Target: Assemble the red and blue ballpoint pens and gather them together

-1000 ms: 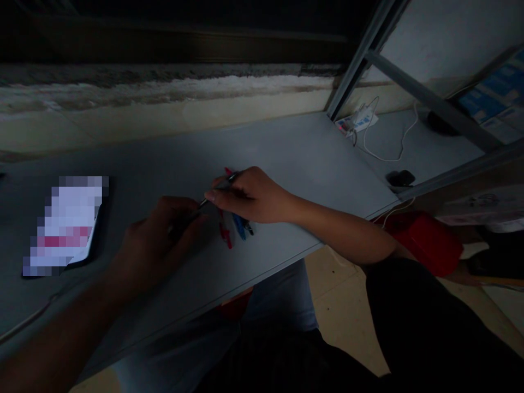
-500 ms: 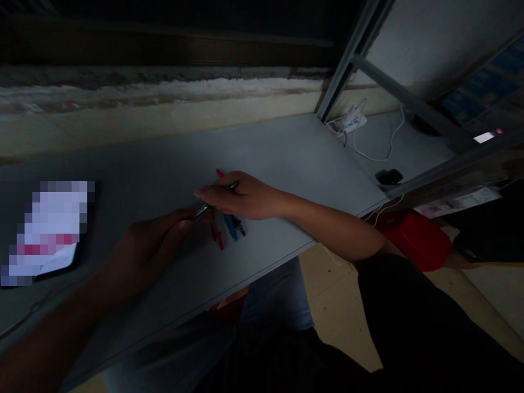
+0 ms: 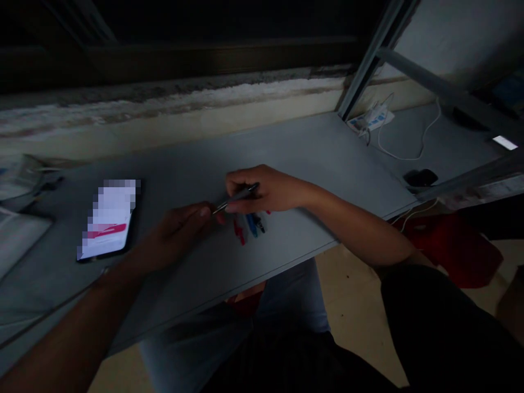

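My right hand (image 3: 266, 191) grips a slim dark pen (image 3: 236, 199) by its barrel, above the grey table (image 3: 286, 147). My left hand (image 3: 176, 232) has curled fingers at the pen's metal tip, apparently pinching it. Just below my right hand lie a red pen (image 3: 239, 232), a blue pen (image 3: 251, 225) and a black pen (image 3: 258, 222), partly hidden by the fingers. A smartphone (image 3: 108, 218) with a lit, pixelated screen lies face up to the left of my left hand.
Papers (image 3: 18, 240) lie at the table's left end. White cables and a charger (image 3: 370, 119) sit at the back right, near a small black object (image 3: 420, 177) and a metal frame (image 3: 360, 60). A red object (image 3: 454, 248) sits below the table's right side.
The view has swung, so the table, phone and pens sit further right in the picture. Both hands stay together at the pen, which has shifted slightly in their grip.
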The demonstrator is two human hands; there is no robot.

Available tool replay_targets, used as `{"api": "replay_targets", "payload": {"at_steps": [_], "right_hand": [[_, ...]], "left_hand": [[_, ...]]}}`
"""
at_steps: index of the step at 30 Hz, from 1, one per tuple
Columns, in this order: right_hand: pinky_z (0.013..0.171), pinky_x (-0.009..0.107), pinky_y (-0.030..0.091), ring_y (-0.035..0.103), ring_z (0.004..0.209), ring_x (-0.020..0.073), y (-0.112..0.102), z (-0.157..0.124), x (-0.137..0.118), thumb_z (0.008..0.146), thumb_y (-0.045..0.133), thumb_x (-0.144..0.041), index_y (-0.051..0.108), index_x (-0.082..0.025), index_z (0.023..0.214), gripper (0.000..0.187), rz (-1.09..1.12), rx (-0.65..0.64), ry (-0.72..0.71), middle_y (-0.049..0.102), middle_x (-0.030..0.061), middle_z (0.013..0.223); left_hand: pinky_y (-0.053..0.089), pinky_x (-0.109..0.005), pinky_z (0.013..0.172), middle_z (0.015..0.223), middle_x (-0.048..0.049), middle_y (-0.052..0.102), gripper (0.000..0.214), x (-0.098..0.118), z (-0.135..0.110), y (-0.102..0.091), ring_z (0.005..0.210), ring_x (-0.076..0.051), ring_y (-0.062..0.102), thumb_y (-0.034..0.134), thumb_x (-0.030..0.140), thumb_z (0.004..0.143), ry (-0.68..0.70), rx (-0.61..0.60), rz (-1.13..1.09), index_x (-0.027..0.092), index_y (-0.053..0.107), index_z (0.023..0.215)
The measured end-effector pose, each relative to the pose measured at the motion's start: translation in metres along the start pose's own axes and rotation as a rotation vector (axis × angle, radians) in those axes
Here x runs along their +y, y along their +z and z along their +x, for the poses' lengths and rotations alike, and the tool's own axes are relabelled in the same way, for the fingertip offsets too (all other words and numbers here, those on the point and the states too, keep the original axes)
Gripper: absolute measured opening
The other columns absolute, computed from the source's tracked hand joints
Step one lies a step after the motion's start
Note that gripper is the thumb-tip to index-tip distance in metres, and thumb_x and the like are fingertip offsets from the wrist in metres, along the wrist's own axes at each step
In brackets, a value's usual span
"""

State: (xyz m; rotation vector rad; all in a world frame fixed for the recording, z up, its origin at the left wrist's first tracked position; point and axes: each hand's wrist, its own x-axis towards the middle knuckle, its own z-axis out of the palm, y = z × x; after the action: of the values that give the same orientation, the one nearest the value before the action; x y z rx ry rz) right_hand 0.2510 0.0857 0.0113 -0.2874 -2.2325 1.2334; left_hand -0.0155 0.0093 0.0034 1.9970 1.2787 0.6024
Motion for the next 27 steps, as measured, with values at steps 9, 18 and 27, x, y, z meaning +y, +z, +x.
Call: {"api": "replay_targets", "payload": {"at_steps": [9,18,27], "right_hand": [[0.058,0.024,0.037,0.048,0.055,0.0078,0.001,0.004,0.008,0.112,0.06,-0.058,0.055,-0.019,0.071,0.057,0.05,0.075,0.255,0.056,-0.0047,0.059],[0.065,0.021,0.05,0.064,0.07,0.0087,-0.006,0.005,0.015,0.092,0.084,-0.028,0.063,-0.018,0.11,0.029,0.214,0.078,0.195,0.073,-0.0019,0.092],[0.066,0.022,0.051,0.064,0.067,0.0092,-0.007,0.008,0.02,0.094,0.083,-0.028,0.066,-0.016,0.109,0.025,0.267,0.116,0.193,0.069,-0.0064,0.077]], "left_hand": [[0.039,-0.028,0.059,0.068,0.004,0.05,0.05,0.0,0.001,0.004,0.06,-0.016,0.05,0.04,0.054,0.115,0.007,0.023,0.055,0.018,0.072,0.102],[0.039,-0.028,0.055,0.065,0.0044,0.05,0.054,-0.009,0.004,-0.005,0.058,-0.015,0.046,0.042,0.062,0.115,-0.098,-0.1,-0.146,0.021,0.07,0.094],[0.047,-0.026,0.063,0.068,0.0029,0.064,0.045,-0.009,0.006,0.002,0.063,-0.016,0.061,0.054,0.056,0.11,0.059,-0.103,0.004,0.022,0.066,0.084]]}}
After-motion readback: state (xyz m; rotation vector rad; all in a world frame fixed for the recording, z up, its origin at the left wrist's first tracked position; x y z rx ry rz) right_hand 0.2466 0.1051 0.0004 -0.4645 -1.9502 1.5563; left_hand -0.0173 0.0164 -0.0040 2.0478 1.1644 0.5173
